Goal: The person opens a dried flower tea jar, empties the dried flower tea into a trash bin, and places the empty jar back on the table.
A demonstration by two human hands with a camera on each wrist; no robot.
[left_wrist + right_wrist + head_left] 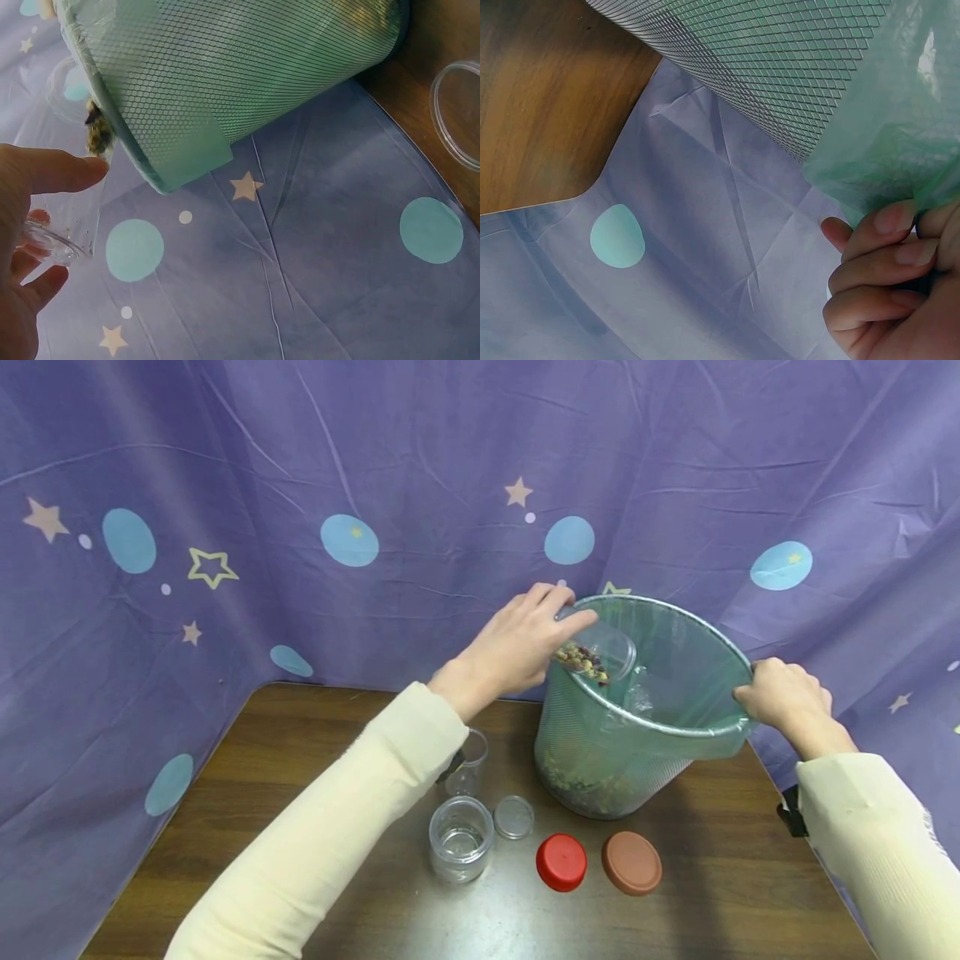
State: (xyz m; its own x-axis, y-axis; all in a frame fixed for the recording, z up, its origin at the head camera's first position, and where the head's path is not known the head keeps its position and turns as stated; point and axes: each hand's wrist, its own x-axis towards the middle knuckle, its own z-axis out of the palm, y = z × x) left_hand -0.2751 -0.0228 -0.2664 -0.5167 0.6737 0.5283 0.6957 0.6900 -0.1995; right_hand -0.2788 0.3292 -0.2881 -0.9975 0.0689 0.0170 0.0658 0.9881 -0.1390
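My left hand (521, 639) grips a clear plastic jar (617, 647), tipped over the near-left rim of a mesh trash bin (652, 727). Small dried flower-like pieces (581, 662) lie along the jar's lower side. In the left wrist view the thumb and fingers (64, 171) close around the jar. A green plastic bag (675, 627) lines the bin and folds over its rim. My right hand (787, 702) grips the bin's right rim with the bag; its curled fingers (885, 266) show in the right wrist view. Leafy scraps show through the mesh near the bin's bottom.
On the wooden table (300, 760) stand an open clear jar (461, 843) and a clear cup (472, 756), partly behind the left sleeve. Nearby lie a clear lid (514, 817), a red lid (562, 862) and a brown lid (632, 862). A purple curtain (435, 468) hangs behind.
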